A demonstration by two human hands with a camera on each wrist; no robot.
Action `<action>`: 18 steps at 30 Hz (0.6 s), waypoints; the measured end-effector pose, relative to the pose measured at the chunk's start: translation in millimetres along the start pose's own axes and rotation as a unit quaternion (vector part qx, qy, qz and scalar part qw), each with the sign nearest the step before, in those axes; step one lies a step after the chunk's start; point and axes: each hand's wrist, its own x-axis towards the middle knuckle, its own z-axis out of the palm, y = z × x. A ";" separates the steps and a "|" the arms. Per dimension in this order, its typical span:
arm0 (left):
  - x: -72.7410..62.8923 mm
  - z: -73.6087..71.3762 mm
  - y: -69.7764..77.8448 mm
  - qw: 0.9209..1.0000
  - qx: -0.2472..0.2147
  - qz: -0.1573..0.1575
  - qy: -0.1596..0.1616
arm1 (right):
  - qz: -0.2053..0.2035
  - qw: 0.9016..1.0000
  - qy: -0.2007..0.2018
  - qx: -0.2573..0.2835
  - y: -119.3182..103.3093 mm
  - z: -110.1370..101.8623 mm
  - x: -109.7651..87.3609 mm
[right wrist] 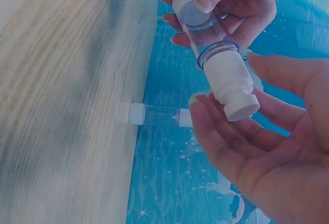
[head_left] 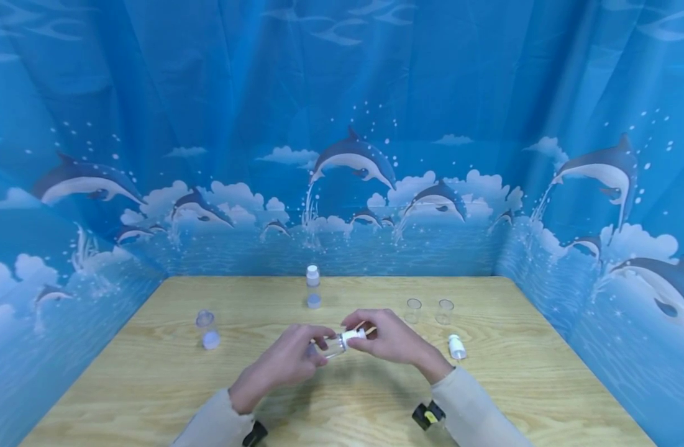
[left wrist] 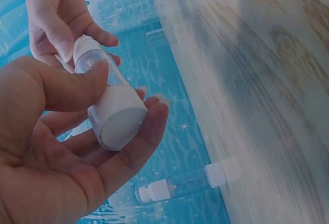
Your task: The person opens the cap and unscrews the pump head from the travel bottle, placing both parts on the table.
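A clear pump bottle (left wrist: pixel 115 108) with a white base is held tilted above the table, its white pump top (right wrist: pixel 230 80) pointing toward my right hand. My left hand (head_left: pixel 294 357) grips it by the base, thumb on one side and fingers wrapped beneath. The fingers of my right hand (head_left: pixel 391 335) curve around the pump top, with the thumb close against its other side. Whether that thumb presses firmly cannot be told. Between the pump and the clear body runs a clear collar, visible in the right wrist view.
Another pump bottle (head_left: pixel 313 288) stands at the back of the wooden table (head_left: pixel 353 410). At left is a clear container (head_left: pixel 205 319) with a white part (head_left: pixel 210 339). Two clear cups (head_left: pixel 413 310) and a loose white pump top (head_left: pixel 456 346) are at right. A dolphin-print curtain (head_left: pixel 342 74) surrounds the table.
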 end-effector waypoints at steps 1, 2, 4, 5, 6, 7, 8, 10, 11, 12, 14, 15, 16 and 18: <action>0.0 -0.1 0.0 1.000 0.001 -0.001 0.001 | -0.001 1.000 0.002 -0.002 0.4 -0.1 0.1; 0.0 0.0 -0.1 1.000 0.002 -0.001 0.001 | -0.001 1.000 0.004 -0.003 0.7 -0.2 0.2; -0.1 -0.2 -0.2 1.000 0.005 0.000 0.003 | -0.002 1.000 0.007 -0.005 1.3 -0.5 0.3; -0.3 -0.3 -0.2 1.000 0.007 0.002 0.003 | -0.002 1.000 0.008 -0.004 1.6 -0.7 0.4; -0.4 -0.4 -0.2 1.000 0.006 0.003 0.004 | -0.001 1.000 0.008 -0.003 1.9 -0.8 0.5; -0.5 -0.4 -0.2 1.000 0.006 0.005 0.004 | 0.001 1.000 0.008 -0.001 2.1 -0.9 0.5; -0.8 -0.4 -0.2 1.000 0.005 0.006 0.004 | 0.002 1.000 0.007 0.001 2.3 -0.9 0.6; -1.2 -0.2 -0.3 1.000 0.003 0.008 0.004 | 0.004 1.000 0.002 0.008 2.7 -0.6 0.7; -1.4 -0.2 -0.2 1.000 0.002 0.009 0.004 | 0.005 1.000 0.000 0.012 3.0 -0.4 0.8; -1.6 0.1 -0.4 1.000 0.003 0.011 0.005 | 0.005 1.000 -0.004 0.016 3.0 -0.1 0.8; -1.9 0.4 -0.7 1.000 0.002 0.014 0.006 | 0.006 1.000 -0.009 0.023 3.6 0.6 0.8; -2.1 0.6 -0.7 1.000 0.003 0.015 0.007 | 0.006 1.000 -0.011 0.026 4.0 0.9 0.8; -2.1 0.6 -0.7 1.000 0.003 0.016 0.007 | 0.007 0.999 -0.012 0.029 4.3 1.1 0.8; -2.1 0.9 -0.9 1.000 0.002 0.018 0.007 | 0.012 0.999 -0.014 0.037 4.7 1.8 0.8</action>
